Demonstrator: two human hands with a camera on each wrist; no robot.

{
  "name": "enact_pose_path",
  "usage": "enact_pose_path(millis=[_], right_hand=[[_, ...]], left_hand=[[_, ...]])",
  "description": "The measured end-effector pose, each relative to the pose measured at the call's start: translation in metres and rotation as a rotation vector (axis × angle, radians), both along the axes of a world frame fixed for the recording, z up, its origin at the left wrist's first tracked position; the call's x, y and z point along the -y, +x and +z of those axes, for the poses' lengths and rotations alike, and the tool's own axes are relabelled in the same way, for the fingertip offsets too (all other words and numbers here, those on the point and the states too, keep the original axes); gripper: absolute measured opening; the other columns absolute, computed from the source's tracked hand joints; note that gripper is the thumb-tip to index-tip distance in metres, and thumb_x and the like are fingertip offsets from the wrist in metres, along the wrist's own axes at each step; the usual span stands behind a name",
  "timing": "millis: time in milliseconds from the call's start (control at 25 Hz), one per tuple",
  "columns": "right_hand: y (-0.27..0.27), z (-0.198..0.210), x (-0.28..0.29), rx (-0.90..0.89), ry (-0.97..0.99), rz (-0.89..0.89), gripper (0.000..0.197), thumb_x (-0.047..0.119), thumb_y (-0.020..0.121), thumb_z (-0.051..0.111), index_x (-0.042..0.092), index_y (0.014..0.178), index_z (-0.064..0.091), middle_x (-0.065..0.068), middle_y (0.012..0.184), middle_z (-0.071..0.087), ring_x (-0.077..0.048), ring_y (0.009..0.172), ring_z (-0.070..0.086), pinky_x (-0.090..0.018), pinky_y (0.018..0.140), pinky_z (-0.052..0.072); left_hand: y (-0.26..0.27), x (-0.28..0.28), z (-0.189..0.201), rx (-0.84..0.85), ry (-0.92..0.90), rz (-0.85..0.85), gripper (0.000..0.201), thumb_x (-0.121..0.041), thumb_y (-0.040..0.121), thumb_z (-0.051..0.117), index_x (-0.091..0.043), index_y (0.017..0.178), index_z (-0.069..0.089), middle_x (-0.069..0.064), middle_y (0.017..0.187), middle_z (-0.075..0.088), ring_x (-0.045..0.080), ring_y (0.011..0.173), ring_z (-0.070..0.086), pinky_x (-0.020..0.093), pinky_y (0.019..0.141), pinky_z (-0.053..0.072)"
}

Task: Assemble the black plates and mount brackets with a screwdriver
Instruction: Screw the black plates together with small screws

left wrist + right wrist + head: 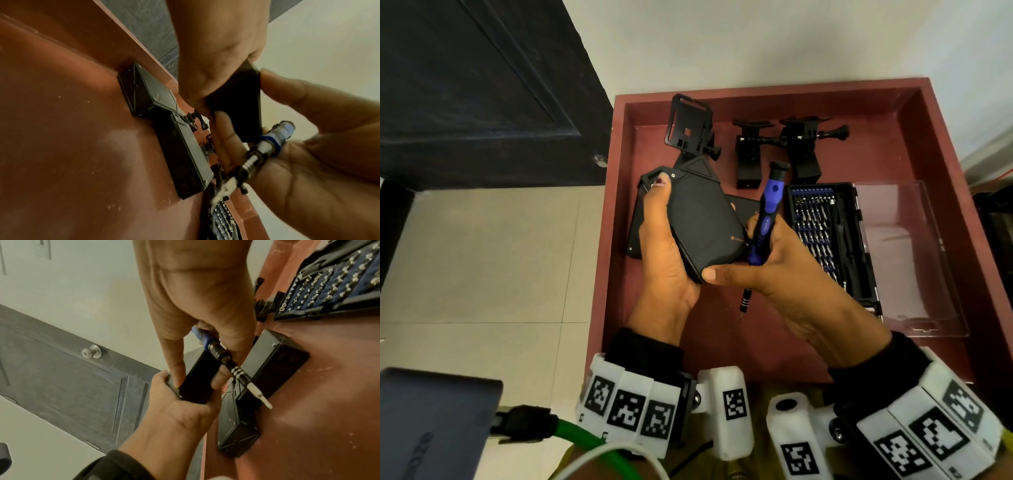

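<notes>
My left hand [664, 240] grips a black plate [698, 219] by its left edge and holds it tilted above the tray, thumb on the top corner. My right hand [774, 267] holds a blue and black screwdriver [767, 219] in curled fingers, tip pointing down, while its thumb presses the plate's lower corner. In the left wrist view the held plate [242, 105] sits between both hands beside the screwdriver [263, 149]. The right wrist view shows the screwdriver [226, 360] crossing the held plate [197, 378]. Three mount brackets [688, 126] [748, 150] [804, 144] stand at the tray's back.
Everything sits in a maroon tray [722, 342] with raised walls. Two more black plates [273, 363] [234, 426] lie on its floor under the hands. An open bit case [832, 240] and its clear lid [904, 257] lie at the right. A dark door [465, 85] stands left.
</notes>
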State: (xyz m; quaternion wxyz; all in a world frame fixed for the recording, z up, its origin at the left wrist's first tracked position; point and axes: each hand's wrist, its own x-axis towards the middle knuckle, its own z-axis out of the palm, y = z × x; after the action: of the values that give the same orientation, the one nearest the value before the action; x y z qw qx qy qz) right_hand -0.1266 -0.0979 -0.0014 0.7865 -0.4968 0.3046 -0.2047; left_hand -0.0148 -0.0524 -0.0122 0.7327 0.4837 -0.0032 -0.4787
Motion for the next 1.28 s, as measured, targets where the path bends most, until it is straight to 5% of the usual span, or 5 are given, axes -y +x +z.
enact_pose_path(millis=[360,720,960,1120,1280], right_hand=[[-0.003,-0.001,-0.002,-0.052,-0.193,0.009,0.064,-0.01,0.06,0.081,0.036,0.087,0.044,0.023,0.082,0.062,-0.003,0.092,0.065,-0.025,0.089,0.052],[-0.004,0.004,-0.003,-0.087,-0.197,0.046,0.06,-0.014,0.064,0.076,0.029,0.079,0.038,0.036,0.053,0.053,0.018,0.056,0.052,-0.001,0.057,0.04],[-0.005,-0.002,-0.003,-0.135,-0.238,0.041,0.06,-0.004,0.058,0.084,0.031,0.092,0.048,0.025,0.081,0.066,0.002,0.089,0.066,-0.025,0.087,0.054],[-0.004,-0.004,-0.003,-0.217,-0.316,0.021,0.062,0.014,0.055,0.089,0.025,0.103,0.051,0.011,0.098,0.068,-0.007,0.097,0.066,-0.039,0.091,0.053],[-0.002,-0.005,-0.008,-0.367,-0.526,0.029,0.078,0.043,0.047,0.089,0.024,0.108,0.044,0.001,0.115,0.054,-0.009,0.105,0.054,-0.017,0.089,0.046]], left_hand=[[-0.005,-0.001,0.011,-0.048,-0.03,0.117,0.102,-0.062,0.06,0.06,0.006,0.135,0.046,0.031,0.125,0.053,0.046,0.114,0.053,0.064,0.105,0.035],[-0.004,-0.001,0.01,0.031,0.028,0.135,0.101,-0.063,0.051,0.078,0.003,0.125,0.057,0.033,0.127,0.055,0.049,0.12,0.051,0.067,0.102,0.038],[0.001,-0.001,0.002,0.078,0.105,0.121,0.066,-0.05,0.056,0.074,-0.003,0.102,0.068,0.03,0.117,0.062,0.046,0.111,0.059,0.066,0.095,0.044],[0.001,0.0,0.002,0.059,0.084,0.137,0.06,-0.048,0.056,0.072,-0.004,0.097,0.068,0.034,0.115,0.061,0.048,0.111,0.059,0.069,0.094,0.042],[0.0,0.0,0.003,0.029,0.117,0.109,0.062,-0.051,0.063,0.072,-0.005,0.104,0.069,0.028,0.113,0.065,0.045,0.108,0.062,0.064,0.091,0.049]])
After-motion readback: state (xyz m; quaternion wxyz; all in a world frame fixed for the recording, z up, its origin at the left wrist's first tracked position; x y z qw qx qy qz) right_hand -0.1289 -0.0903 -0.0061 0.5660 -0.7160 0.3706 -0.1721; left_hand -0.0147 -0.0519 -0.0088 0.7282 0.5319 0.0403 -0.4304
